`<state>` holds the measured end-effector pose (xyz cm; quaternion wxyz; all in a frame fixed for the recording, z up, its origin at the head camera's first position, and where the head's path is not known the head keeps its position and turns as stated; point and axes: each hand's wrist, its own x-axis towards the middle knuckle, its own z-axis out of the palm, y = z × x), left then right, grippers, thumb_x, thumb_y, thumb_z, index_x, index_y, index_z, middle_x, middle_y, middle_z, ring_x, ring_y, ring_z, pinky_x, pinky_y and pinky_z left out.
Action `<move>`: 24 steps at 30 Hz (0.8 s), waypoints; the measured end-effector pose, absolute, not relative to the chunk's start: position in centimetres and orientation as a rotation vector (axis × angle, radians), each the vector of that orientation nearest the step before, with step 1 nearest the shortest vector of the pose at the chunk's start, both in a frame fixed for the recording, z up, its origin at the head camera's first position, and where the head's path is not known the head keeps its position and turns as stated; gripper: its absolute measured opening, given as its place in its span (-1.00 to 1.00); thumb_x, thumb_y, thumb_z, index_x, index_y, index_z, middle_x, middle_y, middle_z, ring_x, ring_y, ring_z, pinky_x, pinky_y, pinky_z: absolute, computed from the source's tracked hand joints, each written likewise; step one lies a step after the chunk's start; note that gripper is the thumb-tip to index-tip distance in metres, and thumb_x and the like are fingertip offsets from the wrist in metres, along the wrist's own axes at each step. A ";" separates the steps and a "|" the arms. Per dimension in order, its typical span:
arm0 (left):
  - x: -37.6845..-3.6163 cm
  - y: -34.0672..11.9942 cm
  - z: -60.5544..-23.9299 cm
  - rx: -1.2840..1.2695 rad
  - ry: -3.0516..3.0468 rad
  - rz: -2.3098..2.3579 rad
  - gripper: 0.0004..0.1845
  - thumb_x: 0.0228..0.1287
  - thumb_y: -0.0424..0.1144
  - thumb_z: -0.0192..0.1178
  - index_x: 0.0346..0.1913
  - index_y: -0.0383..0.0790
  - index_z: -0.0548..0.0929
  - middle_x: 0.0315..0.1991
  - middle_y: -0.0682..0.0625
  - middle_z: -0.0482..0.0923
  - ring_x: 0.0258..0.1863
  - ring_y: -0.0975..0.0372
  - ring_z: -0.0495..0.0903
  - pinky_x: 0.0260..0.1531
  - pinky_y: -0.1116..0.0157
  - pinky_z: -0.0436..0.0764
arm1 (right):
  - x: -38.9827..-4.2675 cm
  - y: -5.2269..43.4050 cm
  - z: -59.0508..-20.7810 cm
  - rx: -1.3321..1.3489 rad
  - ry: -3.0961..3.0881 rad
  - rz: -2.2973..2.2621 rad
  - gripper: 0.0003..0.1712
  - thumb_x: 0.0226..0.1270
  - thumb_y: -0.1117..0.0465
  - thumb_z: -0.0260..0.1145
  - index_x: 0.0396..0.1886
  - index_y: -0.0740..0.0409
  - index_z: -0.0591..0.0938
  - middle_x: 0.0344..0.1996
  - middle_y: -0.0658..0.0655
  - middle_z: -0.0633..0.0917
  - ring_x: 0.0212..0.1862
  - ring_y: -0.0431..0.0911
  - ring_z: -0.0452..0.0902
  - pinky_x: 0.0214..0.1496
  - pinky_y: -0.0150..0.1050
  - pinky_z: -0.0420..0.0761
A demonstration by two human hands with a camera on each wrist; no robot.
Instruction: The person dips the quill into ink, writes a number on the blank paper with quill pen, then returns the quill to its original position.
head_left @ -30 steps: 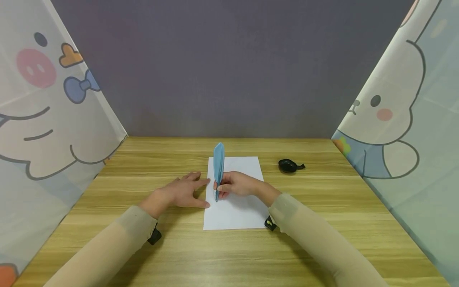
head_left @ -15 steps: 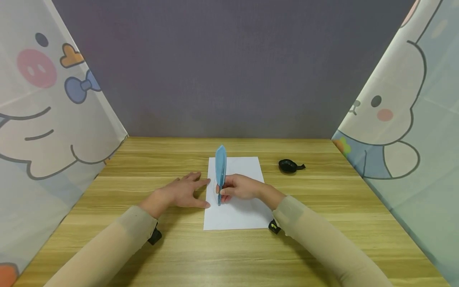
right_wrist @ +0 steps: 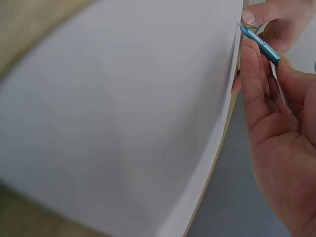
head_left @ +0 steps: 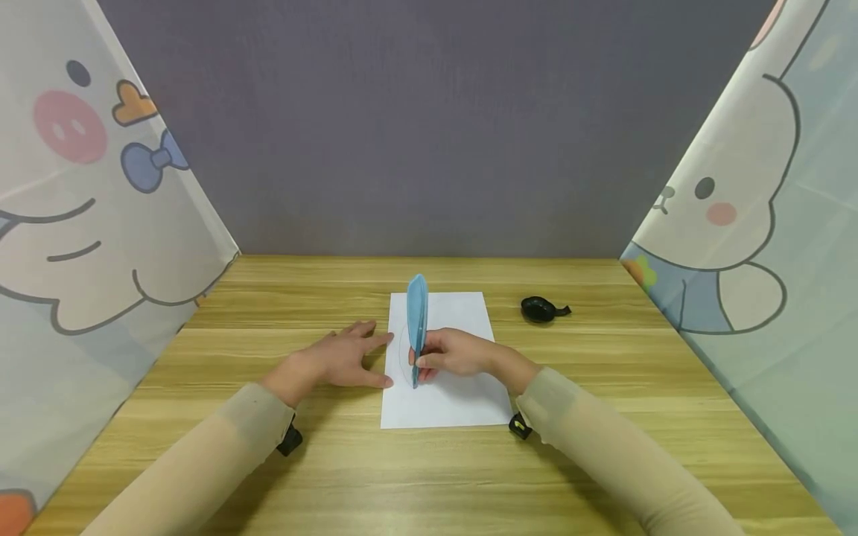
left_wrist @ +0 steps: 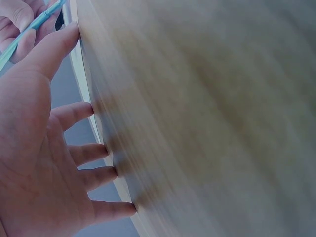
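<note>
Two hands at the white sheet (head_left: 442, 365) mid-table. Your right hand (head_left: 450, 353) pinches the blue feather pen (head_left: 417, 324), fingers curled round the shaft, tip touching the paper near its left edge; a faint curved line shows there. Your left hand (head_left: 338, 359) lies flat, fingers straight, fingertips touching that edge, just beside the pen. No readable writing or labels. Small black object (head_left: 540, 309) well apart, far right.

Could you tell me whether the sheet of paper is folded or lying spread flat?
Spread flat: the sheet of paper lies unfolded on the table, all four edges straight.
</note>
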<state>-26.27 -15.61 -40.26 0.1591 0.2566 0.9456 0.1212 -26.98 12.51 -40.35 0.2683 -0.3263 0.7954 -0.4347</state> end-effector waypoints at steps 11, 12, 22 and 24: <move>-26.2 -15.6 -40.1 0.730 2.707 0.324 0.06 0.38 0.48 0.31 0.77 0.03 0.25 0.80 -0.33 -0.03 0.76 -0.35 -0.01 0.58 -0.53 0.13 | -26.5 13.5 -40.3 -0.892 2.151 -1.159 -0.82 0.74 0.34 0.20 0.06 0.35 0.67 -0.11 0.22 0.84 -0.12 -0.16 0.81 0.04 -0.25 0.83; -26.2 -15.6 -40.1 0.729 2.706 0.324 0.06 0.38 0.48 0.31 0.77 0.03 0.25 0.80 -0.33 -0.03 0.76 -0.35 -0.01 0.58 -0.53 0.13 | -26.5 13.7 -40.3 -0.894 2.148 -1.160 -0.82 0.74 0.34 0.20 0.06 0.35 0.67 -0.11 0.24 0.84 -0.12 -0.16 0.81 0.04 -0.25 0.83; -26.3 -15.6 -40.1 0.726 2.707 0.335 0.08 0.36 0.48 0.32 0.77 0.04 0.25 0.80 -0.31 -0.01 0.77 -0.32 -0.01 0.58 -0.53 0.12 | -26.1 14.7 -40.3 -0.886 2.118 -1.180 -0.82 0.73 0.36 0.19 0.07 0.40 0.65 -0.10 0.29 0.83 -0.11 -0.12 0.82 0.06 -0.20 0.85; -26.2 -15.6 -40.1 0.726 2.709 0.333 0.08 0.36 0.48 0.33 0.77 0.04 0.25 0.79 -0.32 -0.01 0.77 -0.32 -0.01 0.58 -0.53 0.12 | -26.1 14.9 -40.4 -0.879 2.113 -1.183 -0.83 0.73 0.36 0.19 0.07 0.40 0.65 -0.11 0.27 0.83 -0.11 -0.12 0.82 0.07 -0.20 0.85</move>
